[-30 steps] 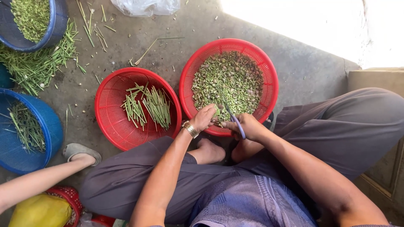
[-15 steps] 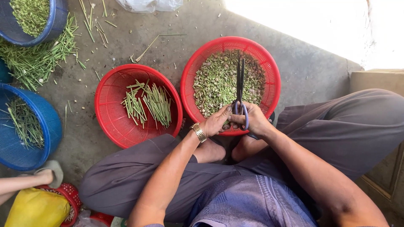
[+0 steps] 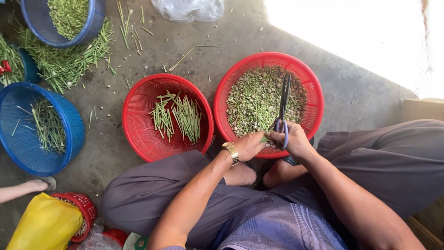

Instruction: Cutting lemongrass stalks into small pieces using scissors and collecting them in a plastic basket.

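Note:
My right hand (image 3: 296, 141) grips a pair of scissors (image 3: 283, 106) by their purple handles, blades pointing away over a red basket (image 3: 314, 90) full of small chopped green pieces. My left hand (image 3: 249, 146), with a gold watch on the wrist, pinches a short green stem against the scissor handles at the basket's near rim. A second red basket (image 3: 138, 134) to the left holds a loose bunch of long green stems (image 3: 178, 115).
Blue baskets (image 3: 69, 139) with green stems stand at the left, with more stems scattered on the concrete floor (image 3: 60, 65). Another person's foot (image 3: 32, 186) shows at lower left beside a yellow bag (image 3: 44, 224). A clear plastic bag (image 3: 187, 9) lies at the top.
My right hand has swung the scissors up from beside my knee so the blades lie out over the right basket. My left hand has closed in beside the handles. The other person's arm drew back.

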